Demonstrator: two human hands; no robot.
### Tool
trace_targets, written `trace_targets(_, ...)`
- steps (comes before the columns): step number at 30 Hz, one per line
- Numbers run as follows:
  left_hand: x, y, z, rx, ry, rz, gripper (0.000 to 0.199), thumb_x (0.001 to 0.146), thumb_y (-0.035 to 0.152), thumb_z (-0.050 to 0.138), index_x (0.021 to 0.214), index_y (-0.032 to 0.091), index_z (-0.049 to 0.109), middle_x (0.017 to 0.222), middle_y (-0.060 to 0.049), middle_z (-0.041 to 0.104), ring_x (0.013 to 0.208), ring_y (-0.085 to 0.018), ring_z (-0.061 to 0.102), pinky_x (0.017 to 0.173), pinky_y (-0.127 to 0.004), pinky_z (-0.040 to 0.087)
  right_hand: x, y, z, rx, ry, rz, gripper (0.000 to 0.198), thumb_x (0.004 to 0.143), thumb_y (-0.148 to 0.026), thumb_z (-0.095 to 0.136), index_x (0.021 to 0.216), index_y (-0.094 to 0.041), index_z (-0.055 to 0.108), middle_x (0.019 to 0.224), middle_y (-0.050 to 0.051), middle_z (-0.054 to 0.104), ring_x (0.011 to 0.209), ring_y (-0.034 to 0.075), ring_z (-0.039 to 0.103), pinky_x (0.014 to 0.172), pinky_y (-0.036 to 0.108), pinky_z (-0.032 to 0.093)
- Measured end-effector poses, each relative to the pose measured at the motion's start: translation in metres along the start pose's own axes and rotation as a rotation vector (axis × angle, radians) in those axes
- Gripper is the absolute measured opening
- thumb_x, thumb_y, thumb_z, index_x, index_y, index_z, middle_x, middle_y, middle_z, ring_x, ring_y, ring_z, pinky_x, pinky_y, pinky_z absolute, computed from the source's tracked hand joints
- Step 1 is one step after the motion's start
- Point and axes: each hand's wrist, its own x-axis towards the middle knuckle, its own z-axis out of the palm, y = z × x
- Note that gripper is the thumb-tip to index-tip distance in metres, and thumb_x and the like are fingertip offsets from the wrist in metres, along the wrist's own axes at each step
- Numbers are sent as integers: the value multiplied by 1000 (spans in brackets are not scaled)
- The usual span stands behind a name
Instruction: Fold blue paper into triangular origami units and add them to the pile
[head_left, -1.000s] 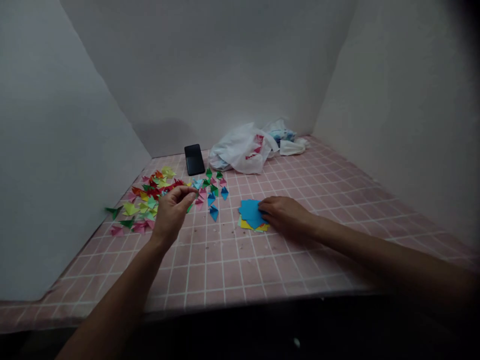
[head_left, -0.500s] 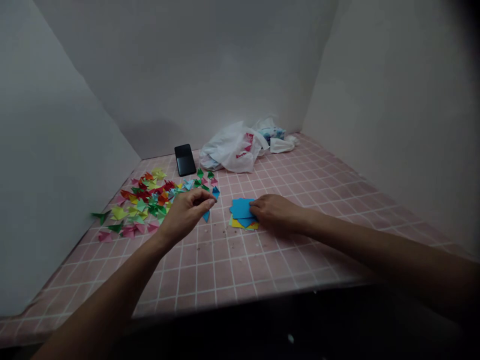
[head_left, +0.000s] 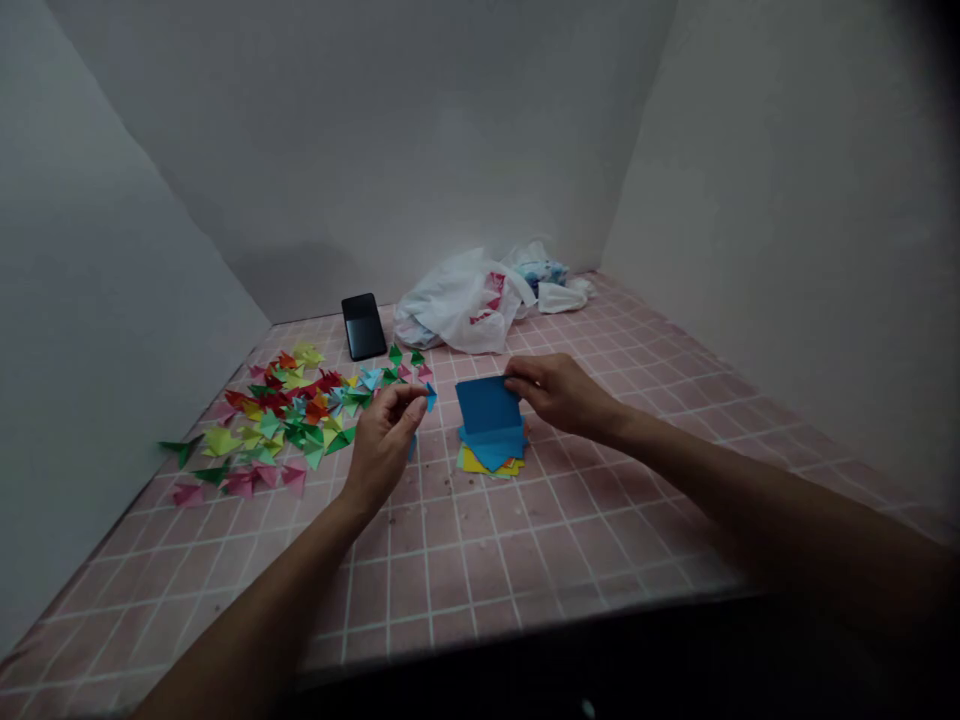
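My right hand (head_left: 559,393) pinches the upper right corner of a dark blue paper square (head_left: 489,404), which is tilted up from a stack of square papers. Lighter blue sheets (head_left: 495,445) lie at the top of the stack, and yellow paper (head_left: 476,462) shows at its lower edge. My left hand (head_left: 386,440) is closed to the left of the stack, thumb and fingers drawn together. Against its fingertips appears a small folded blue paper piece (head_left: 431,397); whether they grip it is unclear. Another blue piece (head_left: 412,448) is partly hidden behind this hand.
Many folded paper pieces (head_left: 277,405) in several colours spread over the left of the pink checked tabletop (head_left: 450,560). A black phone (head_left: 364,326) lies behind them. Toward the back wall are a white plastic bag (head_left: 465,300) and a blue-white packet (head_left: 544,272).
My right hand has lifted the blue square's edge off the stack and moved upward with it. My left hand stays beside the stack, its wrist slightly turned. The view has shifted a little.
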Motion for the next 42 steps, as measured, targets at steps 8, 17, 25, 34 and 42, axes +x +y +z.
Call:
trace_targets(8, -11, -3, 8, -228, -203, -159, 26, 82, 41, 69, 90, 17, 66, 73, 1, 62, 62, -12, 56, 58, -24, 48, -5, -15, 30, 591, -98, 181, 32, 91, -35, 53, 63, -19, 53, 60, 1, 61, 56, 13, 55, 56, 26, 41)
trace_targets(17, -15, -5, 14, -220, -263, -297, 26, 78, 43, 69, 77, 18, 62, 66, 2, 56, 55, -11, 51, 51, -24, 44, -15, -2, 34, 1100, -231, 378, 30, 85, -47, 66, 78, -19, 59, 67, -1, 63, 58, 12, 57, 59, 27, 47)
trace_targets(25, -21, -4, 16, -50, -341, -210, 20, 87, 37, 63, 87, 17, 69, 68, 1, 61, 59, -12, 52, 55, -24, 42, -16, -3, 36, 1121, -321, 298, 32, 81, -48, 71, 79, -16, 63, 65, -3, 56, 55, 10, 51, 53, 24, 42)
trace_targets(34, -20, -3, 15, -29, -137, -40, 15, 89, 28, 64, 97, 18, 72, 86, -3, 67, 64, -11, 58, 59, -24, 48, -14, 1, 22, -1, 304, -208, 23, 96, -20, 51, 78, -16, 65, 90, 11, 68, 84, 21, 59, 75, 35, 43)
trace_targets(42, -18, -4, 14, -38, -166, 9, 12, 89, 24, 63, 93, 18, 73, 81, -1, 66, 62, -10, 58, 60, -24, 48, -15, 4, 41, -132, -281, -244, 14, 95, -17, 61, 86, -14, 71, 89, 9, 69, 80, 19, 58, 74, 31, 40)
